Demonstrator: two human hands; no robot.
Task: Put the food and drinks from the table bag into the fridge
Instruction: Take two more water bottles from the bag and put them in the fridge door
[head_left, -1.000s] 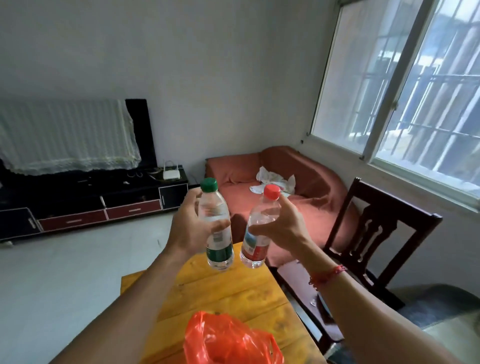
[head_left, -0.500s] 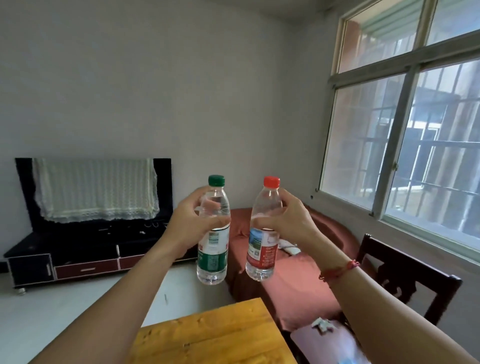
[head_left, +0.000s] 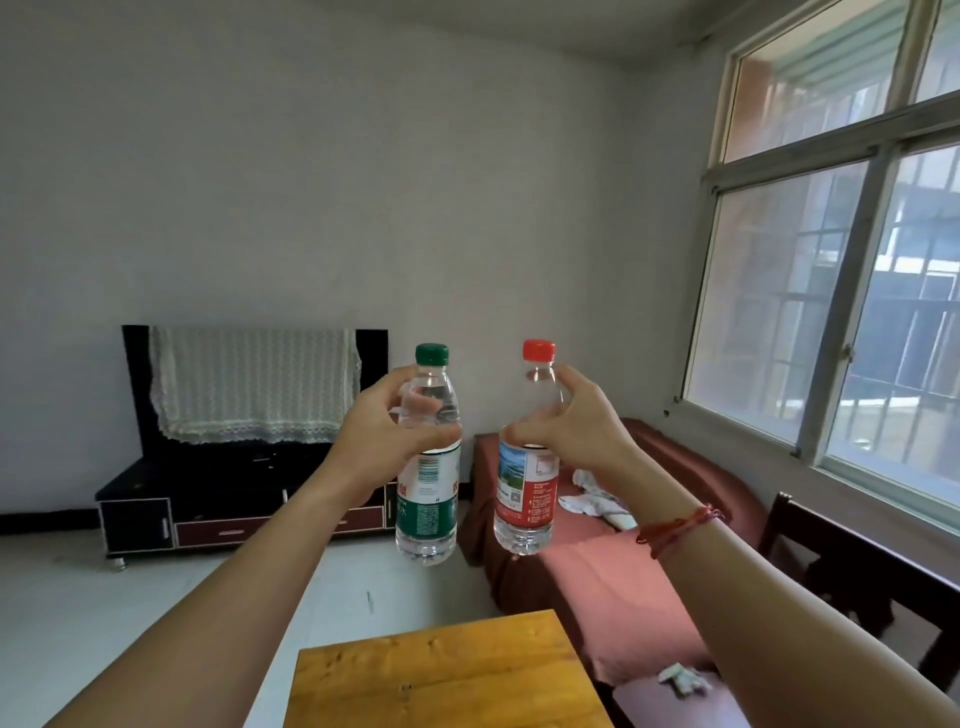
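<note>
Two clear upright water bottles held side by side, apart: green-capped bottle left, red-capped bottle right.

1 head-worn camera faces forward across the room toward the far wall, tilted slightly down; left hand and right hand sit near, table edge lowest.

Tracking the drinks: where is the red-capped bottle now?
Right of centre in the head view, the right hand grips the red-capped bottle upright, beside the green-capped bottle in the left hand.
</note>
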